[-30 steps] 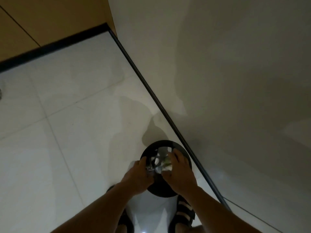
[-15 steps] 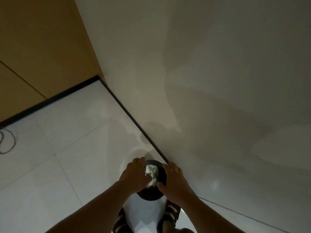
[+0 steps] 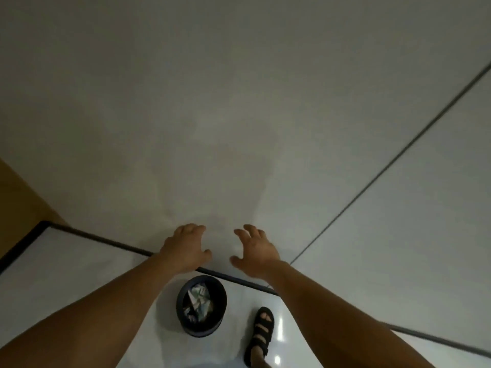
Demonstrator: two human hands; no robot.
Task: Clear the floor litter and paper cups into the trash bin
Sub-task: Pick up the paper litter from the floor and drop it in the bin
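Note:
A round black trash bin (image 3: pixel 220 304) stands on the white tiled floor close to the wall's dark baseboard. Crumpled paper litter (image 3: pixel 198 301) with green and white print lies inside it. My left hand (image 3: pixel 186 248) and my right hand (image 3: pixel 256 251) are raised above and beyond the bin, in front of the wall. Both are empty, with fingers spread and palms facing each other, a gap between them. Neither hand touches the bin or the litter.
A pale wall (image 3: pixel 239 115) fills most of the view, with a thin dark seam (image 3: pixel 385 168) running diagonally at the right. A black baseboard (image 3: pixel 101 239) edges the floor. My right foot in a black sandal (image 3: pixel 261 333) stands beside the bin. Wood panelling (image 3: pixel 18 197) sits at far left.
Both hands let go of the crumpled paper, which now lies in the bin, and rose away from it. The view tilted up toward the wall.

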